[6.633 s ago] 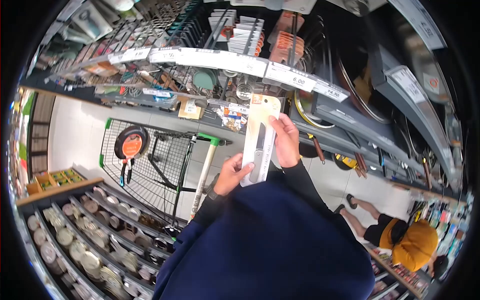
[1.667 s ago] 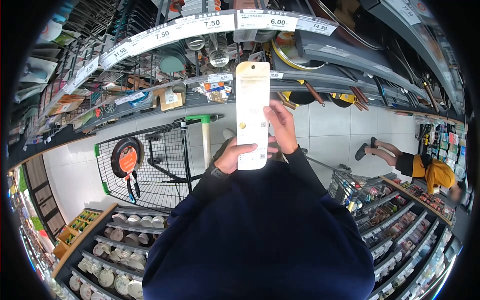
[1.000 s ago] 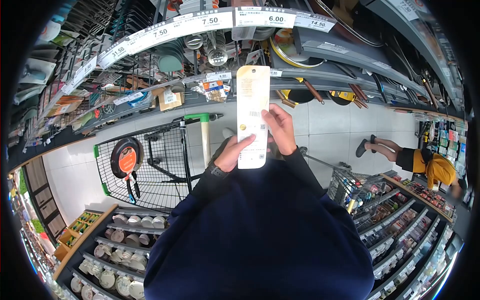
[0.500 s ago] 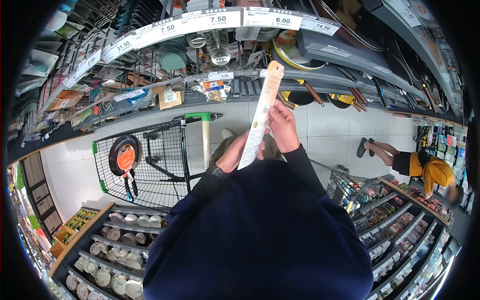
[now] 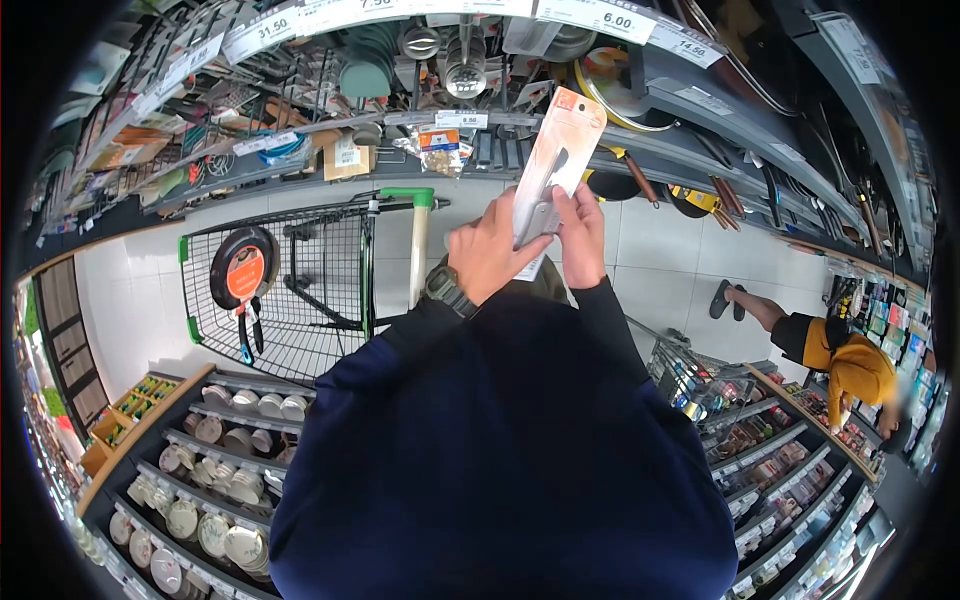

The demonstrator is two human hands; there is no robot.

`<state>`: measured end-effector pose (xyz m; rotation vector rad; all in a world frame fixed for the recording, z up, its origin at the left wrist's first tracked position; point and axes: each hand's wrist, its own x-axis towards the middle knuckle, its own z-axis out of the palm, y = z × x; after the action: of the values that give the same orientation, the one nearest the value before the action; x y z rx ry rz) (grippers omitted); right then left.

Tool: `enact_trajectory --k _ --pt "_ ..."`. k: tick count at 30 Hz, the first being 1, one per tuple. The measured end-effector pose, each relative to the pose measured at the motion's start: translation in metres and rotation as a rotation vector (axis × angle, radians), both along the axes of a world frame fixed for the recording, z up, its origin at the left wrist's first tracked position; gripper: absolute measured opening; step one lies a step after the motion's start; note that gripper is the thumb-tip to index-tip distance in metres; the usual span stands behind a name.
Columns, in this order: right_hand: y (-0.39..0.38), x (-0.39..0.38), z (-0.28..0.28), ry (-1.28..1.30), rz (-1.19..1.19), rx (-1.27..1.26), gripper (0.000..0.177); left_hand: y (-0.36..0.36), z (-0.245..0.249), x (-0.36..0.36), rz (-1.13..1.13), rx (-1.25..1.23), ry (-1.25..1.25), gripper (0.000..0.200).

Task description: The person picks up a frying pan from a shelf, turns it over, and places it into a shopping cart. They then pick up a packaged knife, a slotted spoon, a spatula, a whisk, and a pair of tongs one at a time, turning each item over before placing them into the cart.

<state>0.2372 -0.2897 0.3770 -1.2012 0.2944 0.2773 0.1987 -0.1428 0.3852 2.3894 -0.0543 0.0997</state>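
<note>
A long package [image 5: 565,130] with an orange and white card front is held upright before my body, and a dark blade and grey handle show on it. My left hand [image 5: 492,250], with a dark watch on the wrist, grips its left side and lower part. On the right edge of the package, my right hand [image 5: 582,235] has its fingers closed on it near the handle. The lower end of the package is partly hidden behind my hands and sleeves.
A shopping cart [image 5: 290,290] holding a frying pan [image 5: 243,265] stands at the left. Shelves of kitchenware with price labels [image 5: 462,119] curve ahead. Bowls and plates [image 5: 213,535] fill a shelf at lower left. A person in yellow [image 5: 860,370] is at the right, near another cart [image 5: 680,370].
The package has turned from its printed back to the side showing the blade. My left hand has moved up and over its front. The view has shifted slightly.
</note>
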Motion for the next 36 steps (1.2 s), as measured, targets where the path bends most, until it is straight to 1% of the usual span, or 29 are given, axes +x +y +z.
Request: enact_trajectory --k 2,3,7,9,12,16,22,24,26,28,29,33,35,36 --pt "0.002 -0.001 0.002 -0.008 -0.029 0.001 0.02 0.002 -0.002 0.001 -0.048 0.029 -0.049 0.073" --pt "0.001 -0.001 -0.001 -0.007 -0.028 -0.028 0.02 0.001 -0.005 0.001 -0.038 0.065 -0.08 0.074" --pt "-0.002 -0.004 -0.007 0.002 -0.034 -0.077 0.02 0.003 -0.008 0.001 -0.065 0.125 -0.062 0.069" --pt "-0.003 -0.007 -0.011 0.004 -0.042 -0.104 0.019 0.005 -0.011 -0.001 -0.093 0.173 -0.164 0.067" --pt "-0.008 -0.01 -0.016 0.003 -0.023 -0.144 0.017 0.007 -0.014 -0.002 -0.137 0.218 -0.201 0.067" --pt "-0.007 -0.012 -0.018 -0.004 -0.025 -0.142 0.015 0.009 -0.017 -0.003 -0.165 0.216 -0.201 0.067" --pt "-0.004 -0.013 -0.014 -0.023 -0.045 -0.129 0.018 0.011 -0.019 -0.006 -0.173 0.189 -0.164 0.063" --pt "-0.002 -0.012 -0.01 0.007 -0.005 -0.147 0.021 0.012 -0.023 -0.011 -0.139 0.18 -0.121 0.062" --pt "0.002 -0.011 -0.005 -0.01 0.012 -0.153 0.022 0.014 -0.026 -0.019 -0.136 0.152 -0.099 0.064" --pt "0.007 -0.01 0.0 -0.015 0.017 -0.1 0.022 0.017 -0.03 -0.027 -0.129 0.167 -0.097 0.065" --pt "0.007 -0.01 -0.003 -0.008 0.027 -0.097 0.022 0.018 -0.031 -0.031 -0.13 0.137 -0.05 0.065" --pt "0.014 -0.008 0.005 0.001 0.045 -0.084 0.022 0.024 -0.027 -0.038 -0.132 0.1 -0.059 0.063" --pt "0.019 -0.007 0.008 -0.003 0.052 -0.062 0.018 0.026 -0.027 -0.042 -0.154 0.066 0.052 0.073" --pt "0.022 -0.007 0.006 -0.007 0.056 -0.061 0.018 0.027 -0.022 -0.043 -0.149 0.068 0.049 0.073"
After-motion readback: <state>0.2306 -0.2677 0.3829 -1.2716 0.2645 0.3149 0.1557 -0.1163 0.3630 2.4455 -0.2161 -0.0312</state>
